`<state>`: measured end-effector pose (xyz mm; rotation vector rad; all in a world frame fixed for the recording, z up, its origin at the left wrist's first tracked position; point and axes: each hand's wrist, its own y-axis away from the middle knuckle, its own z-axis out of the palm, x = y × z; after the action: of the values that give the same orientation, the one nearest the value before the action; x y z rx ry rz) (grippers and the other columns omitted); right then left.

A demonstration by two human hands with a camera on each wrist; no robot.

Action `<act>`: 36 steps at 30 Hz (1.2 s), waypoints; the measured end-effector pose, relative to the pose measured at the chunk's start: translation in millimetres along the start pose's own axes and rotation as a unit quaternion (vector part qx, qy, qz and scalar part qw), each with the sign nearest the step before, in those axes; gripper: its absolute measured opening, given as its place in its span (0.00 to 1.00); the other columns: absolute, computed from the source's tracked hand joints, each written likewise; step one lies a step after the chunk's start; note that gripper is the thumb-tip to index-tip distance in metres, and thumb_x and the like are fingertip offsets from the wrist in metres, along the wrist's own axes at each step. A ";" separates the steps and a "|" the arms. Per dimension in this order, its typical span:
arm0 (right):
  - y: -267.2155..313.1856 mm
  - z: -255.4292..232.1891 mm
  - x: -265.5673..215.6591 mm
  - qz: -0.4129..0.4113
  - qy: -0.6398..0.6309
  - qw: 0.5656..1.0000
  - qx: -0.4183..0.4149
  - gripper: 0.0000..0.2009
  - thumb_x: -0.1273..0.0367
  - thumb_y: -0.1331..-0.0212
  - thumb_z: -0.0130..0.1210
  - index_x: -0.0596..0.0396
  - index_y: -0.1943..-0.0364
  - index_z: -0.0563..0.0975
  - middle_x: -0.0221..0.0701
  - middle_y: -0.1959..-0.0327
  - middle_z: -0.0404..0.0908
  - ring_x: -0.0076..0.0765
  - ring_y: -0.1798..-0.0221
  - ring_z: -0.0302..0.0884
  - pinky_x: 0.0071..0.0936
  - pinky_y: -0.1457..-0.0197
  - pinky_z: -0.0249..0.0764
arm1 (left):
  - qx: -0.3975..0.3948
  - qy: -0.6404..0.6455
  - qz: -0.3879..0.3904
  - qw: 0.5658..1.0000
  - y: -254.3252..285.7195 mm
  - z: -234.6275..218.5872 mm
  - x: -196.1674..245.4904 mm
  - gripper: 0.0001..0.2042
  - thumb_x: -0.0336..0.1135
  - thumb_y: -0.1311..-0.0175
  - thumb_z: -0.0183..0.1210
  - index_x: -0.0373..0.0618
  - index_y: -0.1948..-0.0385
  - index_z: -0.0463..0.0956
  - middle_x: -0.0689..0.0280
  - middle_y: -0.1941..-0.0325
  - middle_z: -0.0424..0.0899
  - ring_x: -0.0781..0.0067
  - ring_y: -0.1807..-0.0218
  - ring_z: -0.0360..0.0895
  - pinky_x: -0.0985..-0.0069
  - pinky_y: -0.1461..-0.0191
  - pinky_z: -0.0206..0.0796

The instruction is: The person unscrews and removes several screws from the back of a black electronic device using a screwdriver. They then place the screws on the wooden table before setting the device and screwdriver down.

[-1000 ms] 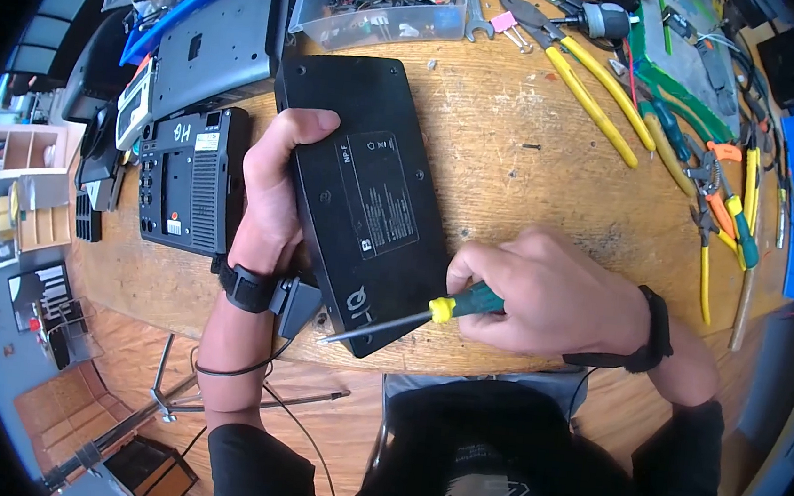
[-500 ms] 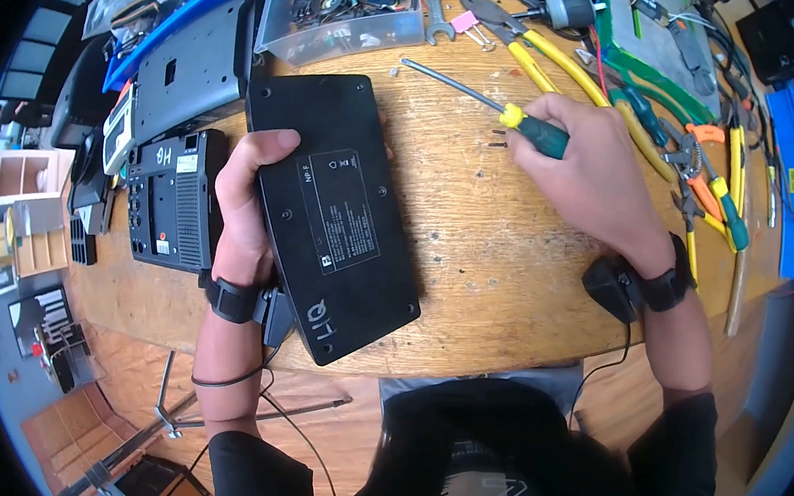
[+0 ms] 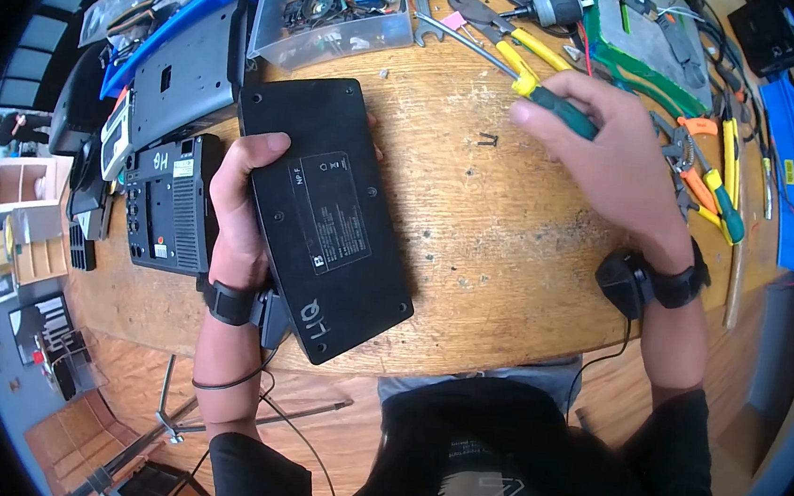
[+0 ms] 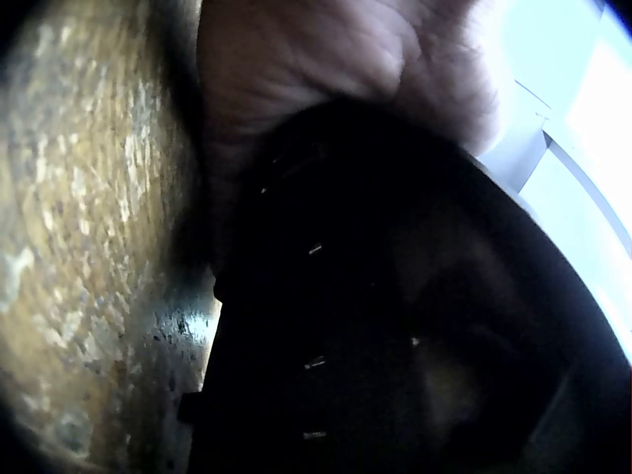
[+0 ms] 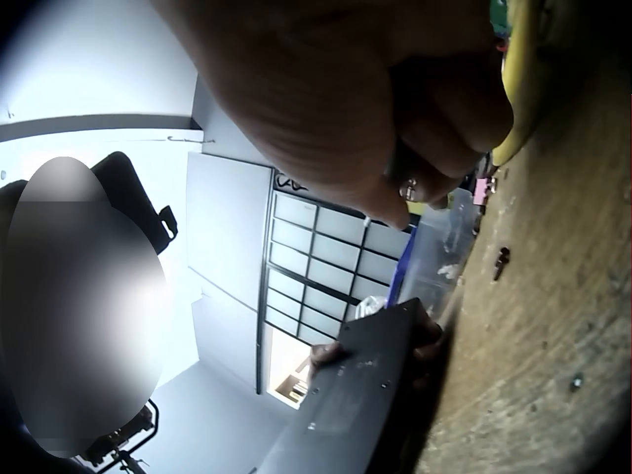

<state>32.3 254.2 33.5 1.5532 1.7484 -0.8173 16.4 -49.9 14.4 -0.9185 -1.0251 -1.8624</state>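
My left hand (image 3: 243, 197) grips a flat black rectangular case (image 3: 332, 290) by its long left edge. The thumb lies over its labelled face and fingertips show at the opposite edge. Screw holes sit at the case's corners, and "HQ" is marked at the near end. In my right hand (image 3: 613, 158) is a screwdriver (image 3: 562, 111) with a green and yellow handle, its shaft pointing to the far left. Two small dark screws (image 3: 488, 141) lie on the wooden table just left of that hand. The left wrist view shows the case's dark side (image 4: 346, 316) close up.
A second black device (image 3: 174, 200) and a black panel (image 3: 191, 69) stand at the left. At the back is a clear bin (image 3: 329, 48) of electronic parts. Yellow-handled pliers (image 3: 542, 48), a green box (image 3: 654, 67) and several hand tools crowd the right side.
My right hand has carried the screwdriver from the case's near corner to the far right, over the table. A second screw now lies beside the first. The left hand keeps its hold.
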 end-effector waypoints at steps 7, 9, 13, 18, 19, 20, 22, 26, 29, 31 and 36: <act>12.0 -22.0 -3.8 -0.116 -0.077 0.990 0.024 0.17 0.68 0.32 0.60 0.58 0.41 0.81 0.21 0.64 0.82 0.11 0.71 0.65 0.13 0.70 0.60 | 0.010 0.000 0.008 1.000 -0.5 -1.3 -1.8 0.39 0.53 0.39 0.51 0.26 0.33 0.66 0.41 0.40 0.81 0.53 0.45 0.85 0.64 0.45 0.82; 16.2 -26.7 -8.6 -0.103 -0.102 0.989 0.010 0.15 0.68 0.33 0.61 0.59 0.45 0.83 0.22 0.66 0.83 0.11 0.73 0.67 0.13 0.70 0.60 | 0.008 0.016 0.003 1.000 -0.9 -3.3 -2.9 0.39 0.52 0.39 0.52 0.25 0.33 0.65 0.40 0.39 0.80 0.52 0.45 0.85 0.63 0.45 0.82; 19.8 -18.4 -9.7 -0.091 -0.123 0.988 -0.016 0.10 0.70 0.37 0.65 0.59 0.55 0.86 0.24 0.69 0.85 0.13 0.72 0.73 0.13 0.69 0.64 | 0.016 0.005 0.011 1.000 -0.1 -2.8 -0.7 0.39 0.51 0.39 0.52 0.24 0.33 0.65 0.38 0.39 0.80 0.48 0.43 0.84 0.61 0.42 0.82; 21.7 -14.0 -15.6 -0.042 -0.104 0.992 -0.063 0.08 0.67 0.40 0.70 0.58 0.64 0.88 0.27 0.68 0.89 0.16 0.65 0.80 0.18 0.60 0.74 | -0.002 0.008 -0.001 1.000 -1.5 -6.1 -1.8 0.39 0.52 0.39 0.52 0.24 0.33 0.65 0.39 0.39 0.80 0.49 0.44 0.85 0.61 0.45 0.83; 21.3 -12.3 -14.2 -0.053 -0.105 0.991 -0.061 0.07 0.69 0.40 0.69 0.58 0.63 0.88 0.26 0.70 0.87 0.15 0.67 0.79 0.17 0.62 0.71 | -0.002 0.005 0.001 1.000 -1.5 -6.7 -2.0 0.40 0.53 0.39 0.52 0.24 0.33 0.65 0.39 0.39 0.80 0.49 0.44 0.85 0.61 0.45 0.83; 21.6 -9.5 -11.5 -0.063 -0.105 0.991 -0.059 0.07 0.70 0.40 0.68 0.59 0.62 0.87 0.25 0.72 0.86 0.13 0.69 0.77 0.15 0.65 0.69 | 0.001 0.001 0.002 1.000 -1.4 -6.1 -2.4 0.40 0.53 0.39 0.52 0.24 0.33 0.65 0.39 0.39 0.80 0.49 0.44 0.85 0.62 0.45 0.83; 21.4 -6.1 -8.5 -0.081 -0.099 0.991 -0.050 0.07 0.72 0.40 0.67 0.60 0.61 0.87 0.24 0.75 0.85 0.12 0.72 0.75 0.14 0.67 0.66 | 0.006 -0.007 0.005 1.000 -2.0 -4.1 -2.5 0.40 0.53 0.39 0.52 0.24 0.33 0.65 0.39 0.39 0.80 0.49 0.45 0.85 0.62 0.46 0.83; 20.5 -5.9 -10.6 -0.052 -0.099 0.993 -0.050 0.07 0.69 0.40 0.69 0.59 0.63 0.87 0.27 0.71 0.87 0.16 0.68 0.79 0.18 0.63 0.71 | 0.014 -0.020 -0.008 1.000 -1.8 -11.7 -3.7 0.39 0.54 0.39 0.52 0.25 0.34 0.66 0.40 0.38 0.79 0.50 0.45 0.85 0.62 0.46 0.83; 19.3 -5.3 -13.7 -0.024 -0.103 0.992 -0.062 0.08 0.67 0.40 0.70 0.59 0.64 0.87 0.29 0.68 0.89 0.18 0.66 0.80 0.20 0.61 0.73 | 0.024 -0.011 -0.004 1.000 -0.4 -4.4 -3.7 0.39 0.54 0.38 0.51 0.25 0.34 0.67 0.40 0.39 0.80 0.50 0.45 0.85 0.63 0.46 0.82; 18.5 -5.2 -14.9 -0.024 -0.101 0.993 -0.064 0.08 0.67 0.40 0.69 0.59 0.64 0.87 0.28 0.69 0.89 0.19 0.66 0.80 0.20 0.60 0.73 | 0.040 -0.017 -0.008 0.999 0.5 -4.4 -3.5 0.39 0.54 0.38 0.52 0.25 0.34 0.67 0.41 0.40 0.81 0.50 0.46 0.85 0.63 0.46 0.82; 18.7 -3.8 -11.7 -0.045 -0.087 0.994 -0.057 0.08 0.67 0.40 0.70 0.59 0.65 0.87 0.28 0.70 0.88 0.19 0.67 0.80 0.21 0.60 0.73 | 0.030 -0.024 -0.017 0.999 -0.8 -14.4 -4.4 0.39 0.54 0.38 0.51 0.25 0.34 0.67 0.40 0.40 0.81 0.50 0.46 0.85 0.62 0.45 0.82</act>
<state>51.7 252.3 44.6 1.2974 1.7152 -0.8557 14.5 -61.1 4.5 -0.9205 -1.1252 -1.8355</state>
